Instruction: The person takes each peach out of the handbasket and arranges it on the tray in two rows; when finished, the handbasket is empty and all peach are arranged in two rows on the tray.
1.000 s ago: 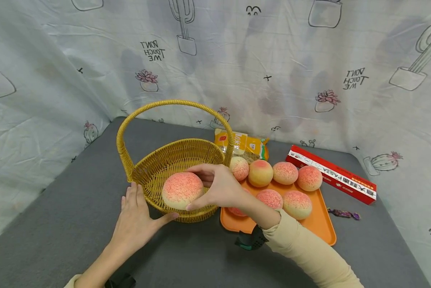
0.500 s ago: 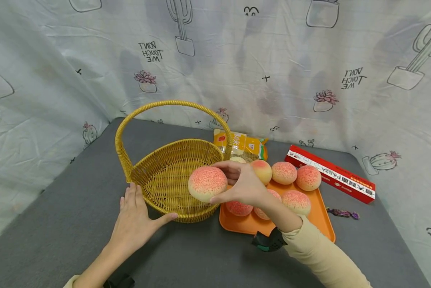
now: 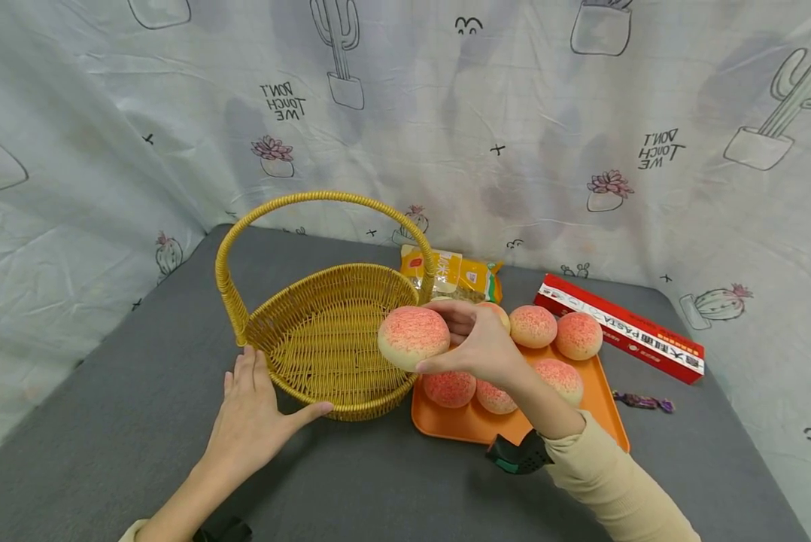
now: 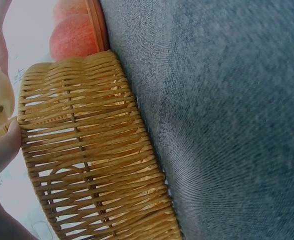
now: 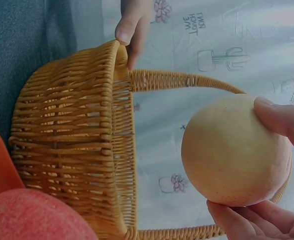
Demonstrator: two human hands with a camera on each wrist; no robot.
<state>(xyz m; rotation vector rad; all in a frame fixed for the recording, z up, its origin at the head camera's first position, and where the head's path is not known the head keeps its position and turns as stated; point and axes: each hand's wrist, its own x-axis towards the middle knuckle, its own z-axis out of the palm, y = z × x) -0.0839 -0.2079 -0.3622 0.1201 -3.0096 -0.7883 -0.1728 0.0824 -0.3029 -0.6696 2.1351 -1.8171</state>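
In the head view my right hand (image 3: pixel 483 346) grips a pink-and-cream peach (image 3: pixel 414 337) between thumb and fingers, raised over the right rim of a yellow wicker basket (image 3: pixel 338 339). The right wrist view shows the pale underside of that peach (image 5: pixel 231 150), with the thumb on one side and fingers on the other. My left hand (image 3: pixel 253 414) rests on the basket's near-left rim, fingers straight and thumb spread along the front edge. An orange tray (image 3: pixel 449 427) right of the basket bears several more peaches, among them a deep pink one (image 3: pixel 449 389); my right hand and forearm hide part of them.
Behind the tray lies a yellow food packet (image 3: pixel 456 272). A long red pasta box (image 3: pixel 622 327) sits at the back right, with a purple wrapped candy (image 3: pixel 644 402) in front of it. The basket's tall handle (image 3: pixel 324 197) arches above it; a printed curtain (image 3: pixel 405 113) hangs behind.
My right hand has moved right with the peach, from over the basket's middle to its right rim beside the tray. The left hand has stayed on the rim.
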